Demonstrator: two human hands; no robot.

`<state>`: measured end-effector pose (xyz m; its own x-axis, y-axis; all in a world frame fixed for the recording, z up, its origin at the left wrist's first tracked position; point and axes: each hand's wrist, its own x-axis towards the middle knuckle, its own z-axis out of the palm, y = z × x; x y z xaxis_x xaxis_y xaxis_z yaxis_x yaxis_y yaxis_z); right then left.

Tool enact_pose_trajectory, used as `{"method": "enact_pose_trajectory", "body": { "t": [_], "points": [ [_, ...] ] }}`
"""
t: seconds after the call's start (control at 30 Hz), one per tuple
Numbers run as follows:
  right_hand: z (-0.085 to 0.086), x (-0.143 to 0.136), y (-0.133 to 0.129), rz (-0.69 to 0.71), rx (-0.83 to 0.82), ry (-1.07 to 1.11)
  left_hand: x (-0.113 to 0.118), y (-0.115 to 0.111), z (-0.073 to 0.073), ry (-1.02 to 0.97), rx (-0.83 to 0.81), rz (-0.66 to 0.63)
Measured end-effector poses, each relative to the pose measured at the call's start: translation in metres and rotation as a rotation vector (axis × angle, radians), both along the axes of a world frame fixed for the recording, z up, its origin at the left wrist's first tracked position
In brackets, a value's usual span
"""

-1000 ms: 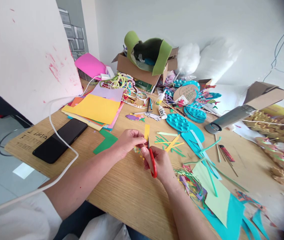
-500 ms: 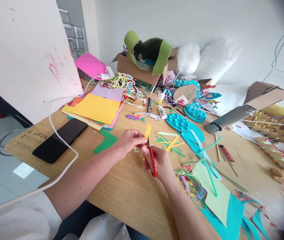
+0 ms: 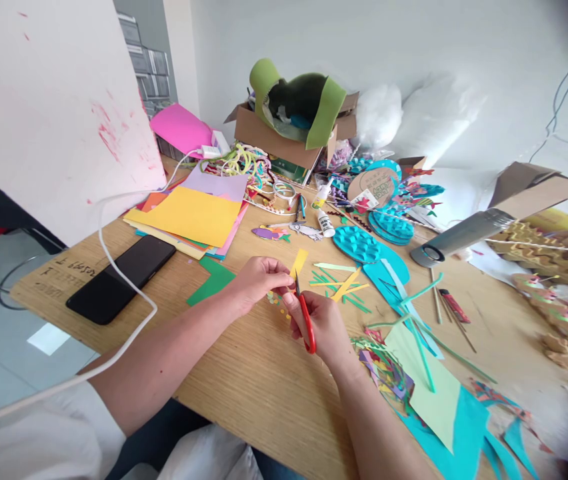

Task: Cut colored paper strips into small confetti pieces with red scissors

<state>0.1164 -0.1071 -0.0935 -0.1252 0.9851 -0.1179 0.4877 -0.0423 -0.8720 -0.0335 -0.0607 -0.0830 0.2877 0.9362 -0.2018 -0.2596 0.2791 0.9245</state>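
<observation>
Between the thumb and fingers of my left hand (image 3: 264, 281) is a small yellow paper strip (image 3: 299, 263), its free end pointing up and away. My right hand (image 3: 318, 325) is closed round red-handled scissors (image 3: 307, 323), whose blades point at the strip beside my left fingertips. Whether the blades touch the paper is hard to see. Small round paper bits (image 3: 275, 300) lie on the table just under my hands. Thin green and yellow paper strips (image 3: 347, 287) are scattered to the right of them.
A black phone (image 3: 121, 279), a white cable (image 3: 137, 291) and stacked coloured paper (image 3: 189, 217) are on the left. Glue bottles (image 3: 325, 223) stand farther back. Blue sheets (image 3: 464, 433) and paper scraps (image 3: 379, 373) lie right. A cardboard box (image 3: 274, 137) is at the back.
The yellow strip has tilted slightly to the right in my left fingers. Both hands and the scissors stay almost in the same place.
</observation>
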Motion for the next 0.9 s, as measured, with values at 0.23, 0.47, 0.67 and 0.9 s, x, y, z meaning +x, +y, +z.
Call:
{"method": "enact_pose_trajectory", "body": {
  "t": [0.23, 0.47, 0.67, 0.9],
  "points": [
    [0.0017, 0.0001, -0.0013, -0.008, -0.006, -0.002, -0.0021, 0.0017, -0.0014, -0.031, -0.034, -0.031],
    [0.0019, -0.0007, -0.0008, -0.012, 0.013, -0.006, -0.0009, 0.0020, -0.0044, -0.053, -0.031, -0.029],
    [0.0025, 0.0010, 0.0000, 0.017, 0.007, -0.021, -0.0011, 0.0015, -0.0011, -0.027, -0.029, -0.014],
    [0.0080, 0.0000, -0.0001, 0.051, -0.021, -0.001, -0.0038, 0.0026, 0.0004, 0.029, -0.010, -0.045]
  ]
}}
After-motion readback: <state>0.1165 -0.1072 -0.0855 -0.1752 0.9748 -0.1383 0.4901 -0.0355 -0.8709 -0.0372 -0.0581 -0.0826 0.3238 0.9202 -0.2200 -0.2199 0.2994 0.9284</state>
